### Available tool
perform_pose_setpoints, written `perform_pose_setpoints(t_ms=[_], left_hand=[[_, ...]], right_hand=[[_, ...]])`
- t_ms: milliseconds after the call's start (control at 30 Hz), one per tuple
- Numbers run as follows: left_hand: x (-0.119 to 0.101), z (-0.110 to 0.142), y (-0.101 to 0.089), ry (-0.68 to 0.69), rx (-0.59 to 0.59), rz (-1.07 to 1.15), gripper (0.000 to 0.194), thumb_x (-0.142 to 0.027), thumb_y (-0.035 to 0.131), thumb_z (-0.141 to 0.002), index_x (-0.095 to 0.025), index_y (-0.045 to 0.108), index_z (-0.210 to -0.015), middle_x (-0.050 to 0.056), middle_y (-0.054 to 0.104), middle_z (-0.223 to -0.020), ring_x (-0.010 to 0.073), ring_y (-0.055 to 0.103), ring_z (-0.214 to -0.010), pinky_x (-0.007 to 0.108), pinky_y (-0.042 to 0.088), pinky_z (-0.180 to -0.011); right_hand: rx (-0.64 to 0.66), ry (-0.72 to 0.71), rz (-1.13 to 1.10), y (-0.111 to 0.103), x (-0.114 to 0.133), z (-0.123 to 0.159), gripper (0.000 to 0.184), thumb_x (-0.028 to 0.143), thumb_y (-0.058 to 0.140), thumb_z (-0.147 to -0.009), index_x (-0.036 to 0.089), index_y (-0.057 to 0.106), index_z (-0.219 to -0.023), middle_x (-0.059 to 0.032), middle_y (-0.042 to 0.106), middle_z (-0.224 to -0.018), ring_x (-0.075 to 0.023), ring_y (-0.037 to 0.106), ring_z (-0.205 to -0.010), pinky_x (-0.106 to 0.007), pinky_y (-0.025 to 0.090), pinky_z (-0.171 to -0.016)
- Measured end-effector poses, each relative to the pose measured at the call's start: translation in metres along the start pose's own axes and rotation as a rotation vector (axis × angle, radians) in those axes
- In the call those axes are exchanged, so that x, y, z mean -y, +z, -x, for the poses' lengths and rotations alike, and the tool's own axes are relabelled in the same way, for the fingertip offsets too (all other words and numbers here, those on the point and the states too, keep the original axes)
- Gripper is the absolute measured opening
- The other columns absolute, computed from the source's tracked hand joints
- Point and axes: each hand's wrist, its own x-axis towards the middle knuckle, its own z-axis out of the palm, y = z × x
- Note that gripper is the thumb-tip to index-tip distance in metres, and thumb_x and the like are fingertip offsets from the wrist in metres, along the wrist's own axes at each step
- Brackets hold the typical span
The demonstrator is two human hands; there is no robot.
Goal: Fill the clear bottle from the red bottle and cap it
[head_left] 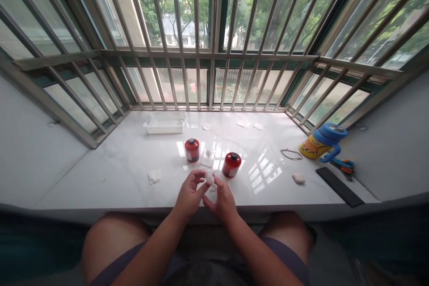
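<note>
Near the front edge of the white ledge, my left hand (191,193) and my right hand (221,199) meet around a small whitish, see-through rounded piece (209,178). My left thumb and fingers pinch it from the left, while the right fingers close on its other side. Its lower part is partly hidden by my fingers, and its exact kind is unclear. Just beyond my hands stands a clear bottle (208,156). A red bottle with a dark cap (192,151) is to its left, and another red bottle (232,165) is close to my right hand.
A white plastic basket (166,124) sits at the back left, with a crumpled tissue (154,177) nearer me. To the right are a thin cord (291,154), a blue-and-yellow mug (320,142), a pinkish lump (298,178) and a black slab (338,186). Barred windows enclose the ledge.
</note>
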Motion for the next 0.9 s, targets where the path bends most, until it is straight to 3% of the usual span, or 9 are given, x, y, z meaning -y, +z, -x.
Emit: perform_pose_setpoints(t_ms=[133,300,433,500,600,733,900], left_hand=[[0.008,0.002,-0.001,0.007,0.073,-0.092,0.036,-0.050,0.083,-0.094,-0.024,0.072,-0.116,0.008,0.077,-0.119,0.0288,0.073,-0.117,0.050,0.054,-0.113],[0.015,0.006,-0.004,0.020,0.121,-0.177,0.030,-0.044,0.073,-0.101,-0.025,0.068,-0.124,0.010,0.075,-0.125,0.0288,0.072,-0.122,0.049,0.057,-0.110],[0.018,0.012,-0.010,0.058,0.161,-0.278,0.025,-0.035,0.071,-0.100,-0.026,0.072,-0.123,0.011,0.074,-0.127,0.0317,0.070,-0.124,0.055,0.053,-0.114],[0.019,0.015,-0.013,0.085,0.166,-0.310,0.032,-0.033,0.071,-0.099,-0.027,0.070,-0.131,0.012,0.071,-0.135,0.0328,0.067,-0.132,0.058,0.049,-0.120],[0.022,0.016,-0.016,0.112,0.194,-0.323,0.057,-0.033,0.082,-0.091,-0.029,0.062,-0.144,0.013,0.065,-0.150,0.0349,0.059,-0.145,0.059,0.043,-0.126],[0.026,0.011,-0.012,0.041,0.206,-0.350,0.090,-0.034,0.099,-0.074,-0.028,0.055,-0.153,0.016,0.059,-0.158,0.0400,0.055,-0.150,0.063,0.041,-0.128],[0.031,0.003,0.008,0.021,0.207,-0.313,0.100,-0.038,0.105,-0.067,-0.026,0.055,-0.154,0.018,0.056,-0.162,0.0415,0.051,-0.154,0.064,0.038,-0.130]], right_hand=[[-0.017,-0.004,0.005,0.003,-0.003,0.002,0.074,0.030,0.074,-0.094,0.025,0.041,-0.159,-0.0158,0.070,-0.131,-0.0349,0.071,-0.108,-0.055,0.066,-0.090],[-0.006,0.003,0.006,0.003,-0.003,0.003,0.073,0.030,0.076,-0.092,0.025,0.043,-0.156,-0.0169,0.068,-0.140,-0.0347,0.071,-0.114,-0.054,0.066,-0.096],[0.009,0.001,0.005,0.002,-0.003,0.003,0.072,0.033,0.077,-0.094,0.024,0.044,-0.157,-0.0167,0.067,-0.146,-0.0348,0.070,-0.123,-0.055,0.063,-0.104],[0.005,-0.001,0.005,0.002,-0.003,0.002,0.075,0.034,0.078,-0.093,0.023,0.042,-0.159,-0.0164,0.067,-0.146,-0.0346,0.070,-0.122,-0.055,0.064,-0.103],[0.002,-0.007,0.003,0.001,-0.002,0.000,0.074,0.034,0.077,-0.094,0.025,0.043,-0.159,-0.0143,0.069,-0.141,-0.0340,0.069,-0.119,-0.054,0.064,-0.101],[0.014,-0.014,-0.021,0.000,-0.001,-0.001,0.061,0.036,0.076,-0.095,0.028,0.051,-0.151,-0.0113,0.069,-0.139,-0.0322,0.068,-0.120,-0.051,0.063,-0.105],[-0.056,0.036,-0.036,0.005,-0.005,0.006,0.064,0.037,0.070,-0.096,0.026,0.044,-0.154,-0.0142,0.067,-0.135,-0.0317,0.070,-0.115,-0.049,0.065,-0.097]])
